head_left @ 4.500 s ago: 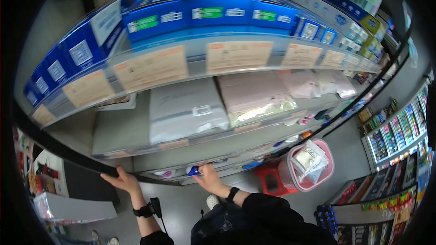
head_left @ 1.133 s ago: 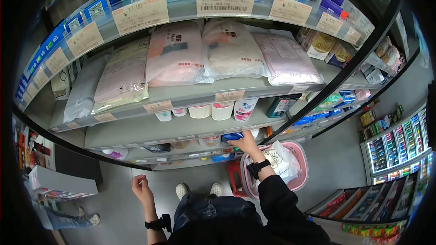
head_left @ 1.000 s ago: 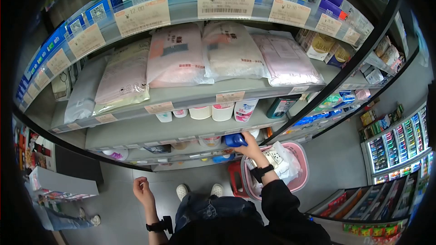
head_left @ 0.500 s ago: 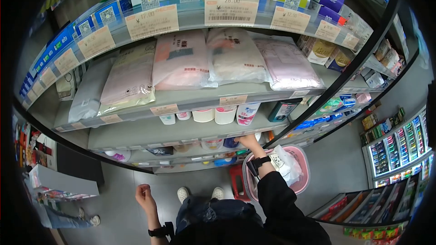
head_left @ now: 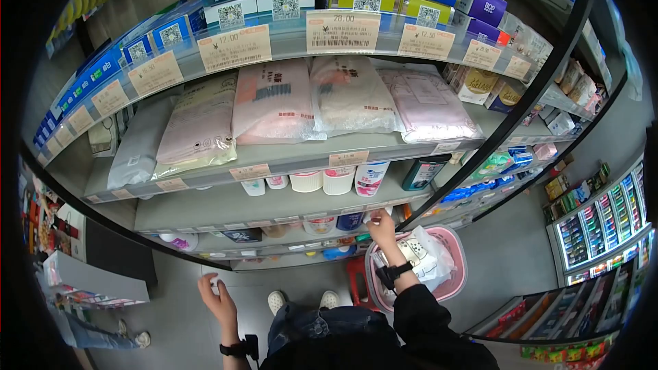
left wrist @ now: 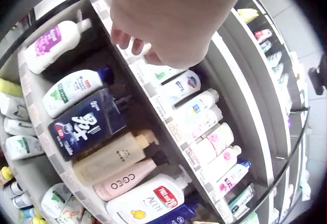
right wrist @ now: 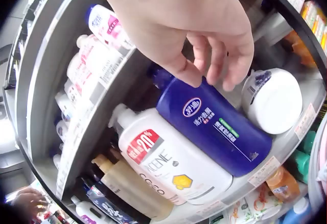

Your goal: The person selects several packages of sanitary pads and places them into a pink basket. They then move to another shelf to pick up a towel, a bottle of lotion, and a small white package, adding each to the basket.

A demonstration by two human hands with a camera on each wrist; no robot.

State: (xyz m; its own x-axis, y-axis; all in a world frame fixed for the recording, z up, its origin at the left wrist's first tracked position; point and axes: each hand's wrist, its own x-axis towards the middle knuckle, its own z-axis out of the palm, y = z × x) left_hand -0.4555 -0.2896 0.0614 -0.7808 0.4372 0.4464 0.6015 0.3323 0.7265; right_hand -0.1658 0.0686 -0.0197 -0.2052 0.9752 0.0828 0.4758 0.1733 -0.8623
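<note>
In the right wrist view a dark blue shampoo bottle (right wrist: 209, 122) stands on the lower shelf, between a white pump bottle (right wrist: 171, 157) and a rounded white bottle (right wrist: 273, 101). My right hand (right wrist: 199, 35) is over its top, fingers loosely bent and nothing held in them. The head view has the same hand (head_left: 382, 228) just right of the blue bottle (head_left: 349, 220), at the shelf front. My left hand (head_left: 219, 300) hangs in front of the shelves at the left, fingers loose and holding nothing.
A pink basket (head_left: 458, 270) with white packages stands beside a red stool (head_left: 358, 282), below my right forearm. A black shelf post (head_left: 473, 154) runs close to my right hand. Bagged textiles (head_left: 274, 106) lie on the shelf above. Another person's legs (head_left: 103, 329) are at lower left.
The right hand gripped something blue farther left, then held the blue bottle tilted at the shelf; now the bottle stands there, let go. The left hand has come down from the shelf post.
</note>
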